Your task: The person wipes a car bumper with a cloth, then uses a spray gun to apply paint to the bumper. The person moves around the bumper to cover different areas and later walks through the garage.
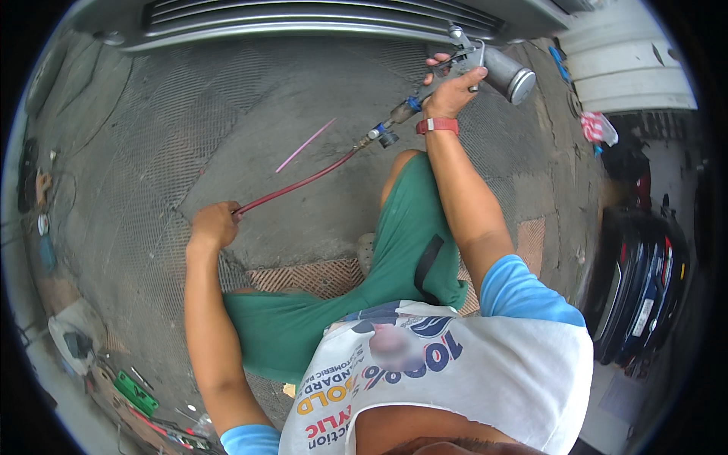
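My right hand [449,89] is wrapped round the handle of a metal spray gun [469,54], held up close to a silver car bumper [303,21]. A grey cylindrical cup [508,74] sticks out from the gun on the right. Below the grip hang an inline air filter [402,112] and a small gauge [389,139]. A red air hose [303,182] runs from there to the left. My left hand [215,224] is closed on this hose, off to the left of my knees. Whether my finger presses the trigger cannot be made out.
A pink stick [305,145] lies on the textured grey floor [220,121]. At the lower left are a green tool case [136,393] and scattered tools. A dark car [641,292] stands far right; a red-and-white plastic bag [599,128] sits near white panels [629,61].
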`<act>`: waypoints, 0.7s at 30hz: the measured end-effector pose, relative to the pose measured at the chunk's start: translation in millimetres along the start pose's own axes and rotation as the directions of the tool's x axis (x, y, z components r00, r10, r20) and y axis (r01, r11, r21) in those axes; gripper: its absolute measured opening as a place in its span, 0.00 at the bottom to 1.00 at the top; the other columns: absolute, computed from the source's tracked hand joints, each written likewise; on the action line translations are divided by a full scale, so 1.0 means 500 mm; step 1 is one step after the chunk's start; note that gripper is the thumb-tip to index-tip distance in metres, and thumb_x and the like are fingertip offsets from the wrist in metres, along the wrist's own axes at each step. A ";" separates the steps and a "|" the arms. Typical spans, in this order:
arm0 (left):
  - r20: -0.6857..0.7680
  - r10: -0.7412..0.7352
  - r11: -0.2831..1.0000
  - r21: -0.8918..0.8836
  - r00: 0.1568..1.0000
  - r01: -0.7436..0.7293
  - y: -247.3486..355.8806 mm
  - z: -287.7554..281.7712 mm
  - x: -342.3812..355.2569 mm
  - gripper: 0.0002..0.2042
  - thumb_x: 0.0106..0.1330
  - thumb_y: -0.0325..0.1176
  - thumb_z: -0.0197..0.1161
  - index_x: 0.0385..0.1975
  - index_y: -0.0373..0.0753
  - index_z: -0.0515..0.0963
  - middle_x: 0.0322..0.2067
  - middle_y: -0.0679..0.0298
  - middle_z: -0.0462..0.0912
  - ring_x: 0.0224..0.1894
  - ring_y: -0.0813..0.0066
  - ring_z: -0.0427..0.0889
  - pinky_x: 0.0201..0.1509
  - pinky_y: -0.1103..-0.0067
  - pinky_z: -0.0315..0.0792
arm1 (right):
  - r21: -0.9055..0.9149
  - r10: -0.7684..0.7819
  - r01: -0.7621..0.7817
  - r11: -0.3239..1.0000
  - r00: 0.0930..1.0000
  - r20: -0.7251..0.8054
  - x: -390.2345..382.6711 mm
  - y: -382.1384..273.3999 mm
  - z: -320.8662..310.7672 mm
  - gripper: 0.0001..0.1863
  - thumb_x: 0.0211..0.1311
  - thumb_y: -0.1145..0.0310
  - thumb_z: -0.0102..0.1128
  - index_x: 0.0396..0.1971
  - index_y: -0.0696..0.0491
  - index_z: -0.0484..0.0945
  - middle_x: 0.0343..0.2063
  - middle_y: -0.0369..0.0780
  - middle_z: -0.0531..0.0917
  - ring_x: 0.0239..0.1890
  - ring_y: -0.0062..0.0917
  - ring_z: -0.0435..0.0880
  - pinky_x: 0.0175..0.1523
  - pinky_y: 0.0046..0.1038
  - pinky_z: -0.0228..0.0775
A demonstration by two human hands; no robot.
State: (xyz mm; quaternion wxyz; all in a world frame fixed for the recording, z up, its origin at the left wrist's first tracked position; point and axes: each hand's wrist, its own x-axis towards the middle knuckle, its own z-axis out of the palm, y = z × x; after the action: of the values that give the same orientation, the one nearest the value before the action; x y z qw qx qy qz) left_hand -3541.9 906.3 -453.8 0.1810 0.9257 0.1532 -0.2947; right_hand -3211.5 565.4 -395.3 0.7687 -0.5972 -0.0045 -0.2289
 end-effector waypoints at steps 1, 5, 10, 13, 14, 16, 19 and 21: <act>-0.055 0.051 0.998 0.032 0.997 -0.049 0.039 -0.006 0.012 0.14 0.73 0.36 0.62 0.54 0.43 0.86 0.46 0.47 0.89 0.52 0.45 0.87 0.59 0.59 0.78 | -0.016 -0.015 0.014 1.000 0.999 -0.038 0.034 -0.006 -0.029 0.39 0.83 0.36 0.25 0.50 0.60 0.74 0.31 0.45 0.86 0.28 0.29 0.86 0.19 0.25 0.72; -0.230 0.212 0.976 0.100 0.950 -0.194 0.163 -0.014 0.024 0.15 0.71 0.34 0.62 0.55 0.44 0.85 0.42 0.48 0.88 0.47 0.46 0.88 0.55 0.58 0.79 | -0.079 -0.038 0.025 0.997 0.985 -0.167 0.160 -0.011 -0.133 0.40 0.83 0.37 0.24 0.49 0.61 0.74 0.31 0.45 0.86 0.28 0.30 0.86 0.19 0.26 0.72; -0.368 0.256 0.966 0.066 0.894 -0.250 0.179 0.000 0.021 0.16 0.70 0.32 0.63 0.56 0.44 0.85 0.42 0.49 0.87 0.46 0.46 0.87 0.54 0.58 0.78 | -0.145 -0.094 0.051 0.988 0.948 -0.305 0.268 -0.013 -0.160 0.38 0.84 0.40 0.26 0.55 0.63 0.72 0.30 0.47 0.86 0.27 0.30 0.87 0.17 0.25 0.73; -0.345 0.197 0.978 0.002 0.918 -0.209 0.150 -0.002 0.019 0.16 0.70 0.31 0.63 0.57 0.45 0.85 0.46 0.49 0.87 0.49 0.46 0.87 0.55 0.59 0.78 | -0.226 -0.069 -0.002 0.974 0.950 -0.306 0.239 -0.029 -0.122 0.36 0.85 0.42 0.29 0.51 0.63 0.74 0.30 0.47 0.87 0.25 0.28 0.87 0.16 0.24 0.73; -0.297 0.163 0.985 -0.009 0.941 -0.174 0.115 0.002 0.025 0.17 0.70 0.32 0.63 0.58 0.46 0.84 0.47 0.49 0.87 0.50 0.45 0.87 0.56 0.58 0.79 | -0.230 -0.049 -0.008 0.973 0.969 -0.241 0.210 -0.032 -0.093 0.36 0.85 0.43 0.29 0.50 0.62 0.75 0.29 0.47 0.87 0.25 0.28 0.87 0.16 0.24 0.74; -0.150 0.069 0.997 -0.031 0.986 -0.075 0.039 0.007 0.031 0.18 0.69 0.31 0.64 0.58 0.46 0.85 0.50 0.48 0.87 0.52 0.46 0.86 0.58 0.60 0.79 | -0.239 -0.014 -0.011 0.971 0.994 -0.105 0.125 -0.038 -0.025 0.35 0.85 0.43 0.30 0.49 0.61 0.77 0.29 0.46 0.87 0.25 0.27 0.88 0.16 0.23 0.74; 0.113 -0.103 0.992 -0.061 0.988 0.110 -0.052 0.005 0.023 0.19 0.64 0.30 0.67 0.55 0.46 0.87 0.53 0.48 0.87 0.56 0.49 0.86 0.62 0.63 0.78 | -0.197 0.052 -0.023 0.980 0.988 0.148 -0.021 -0.055 0.073 0.34 0.85 0.42 0.32 0.46 0.58 0.78 0.29 0.42 0.87 0.26 0.24 0.88 0.19 0.21 0.75; 0.222 -0.213 0.967 -0.094 0.951 0.238 -0.091 -0.015 -0.001 0.19 0.63 0.29 0.67 0.54 0.48 0.88 0.52 0.48 0.88 0.56 0.50 0.87 0.62 0.63 0.79 | -0.184 0.103 -0.064 0.981 0.971 0.214 -0.108 -0.064 0.141 0.31 0.86 0.44 0.35 0.47 0.58 0.79 0.30 0.41 0.87 0.26 0.23 0.87 0.19 0.20 0.73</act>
State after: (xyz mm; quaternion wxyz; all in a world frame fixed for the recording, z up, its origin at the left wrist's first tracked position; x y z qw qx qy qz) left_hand -3556.6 949.8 -458.9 0.2166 0.8531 0.2555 -0.4000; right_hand -3252.5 643.4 -360.9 0.7168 -0.6840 -0.0450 -0.1276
